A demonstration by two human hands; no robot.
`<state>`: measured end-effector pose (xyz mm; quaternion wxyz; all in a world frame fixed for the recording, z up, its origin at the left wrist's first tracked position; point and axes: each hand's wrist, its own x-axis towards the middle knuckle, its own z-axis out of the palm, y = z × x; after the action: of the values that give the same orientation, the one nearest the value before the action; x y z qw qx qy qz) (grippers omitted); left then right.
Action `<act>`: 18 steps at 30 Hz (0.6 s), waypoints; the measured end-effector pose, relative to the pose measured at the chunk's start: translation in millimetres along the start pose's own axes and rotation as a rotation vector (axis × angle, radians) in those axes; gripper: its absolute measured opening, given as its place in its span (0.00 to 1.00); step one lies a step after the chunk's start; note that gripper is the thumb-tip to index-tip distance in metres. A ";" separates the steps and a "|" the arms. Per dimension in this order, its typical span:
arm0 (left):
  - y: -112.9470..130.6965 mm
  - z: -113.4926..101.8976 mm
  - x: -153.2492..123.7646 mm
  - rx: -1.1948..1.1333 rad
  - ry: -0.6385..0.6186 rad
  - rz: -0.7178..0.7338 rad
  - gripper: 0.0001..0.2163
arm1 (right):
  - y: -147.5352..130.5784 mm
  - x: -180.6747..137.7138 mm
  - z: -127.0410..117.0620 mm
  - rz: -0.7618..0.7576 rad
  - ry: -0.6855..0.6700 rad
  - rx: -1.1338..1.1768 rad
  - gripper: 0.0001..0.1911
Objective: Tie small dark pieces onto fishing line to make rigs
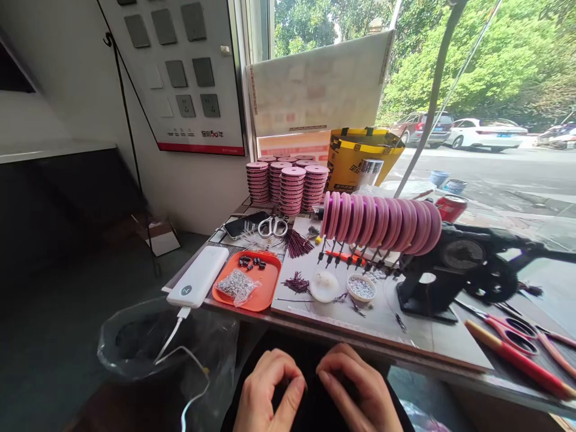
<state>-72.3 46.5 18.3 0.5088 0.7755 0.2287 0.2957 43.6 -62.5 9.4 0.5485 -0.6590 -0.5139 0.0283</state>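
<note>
- Orange plastic tray (269, 293) on the counter (436, 364): carries a clear bag of silvery beads (237, 284), probably slippery inside; its gathered edge looks the surest hold.
- Left hand (272, 390): above the lap, fingers loosely curled; I cannot tell whether it pinches anything fine.
- Right hand (357, 390): near the left, likewise curled, its pinch unclear.
- Small white round bowl (360, 299) of pale beads: beyond the right hand, likely light and easily spilled; grip the rim.

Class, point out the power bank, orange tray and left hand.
White power bank (201, 270), head view: casing's upper face.
Orange tray (269, 283), head view: bare floor.
Left hand (266, 387), head view: back of hand.
</note>
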 end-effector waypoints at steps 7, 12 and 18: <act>-0.5 -7.6 1.6 0.072 -0.072 0.071 0.11 | -4.4 8.2 -2.9 -0.272 -0.087 -0.293 0.02; 7.4 -22.6 7.9 0.187 -0.270 0.052 0.11 | 1.8 8.3 3.0 -0.260 -0.148 -0.264 0.05; 9.6 -37.3 25.0 0.277 -0.401 0.123 0.07 | 17.5 3.9 23.1 -0.227 0.041 -0.168 0.15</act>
<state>-79.5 83.7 44.3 0.4142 0.8933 0.1140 0.1321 42.8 -41.4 -10.8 0.5014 -0.6407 -0.5744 -0.0903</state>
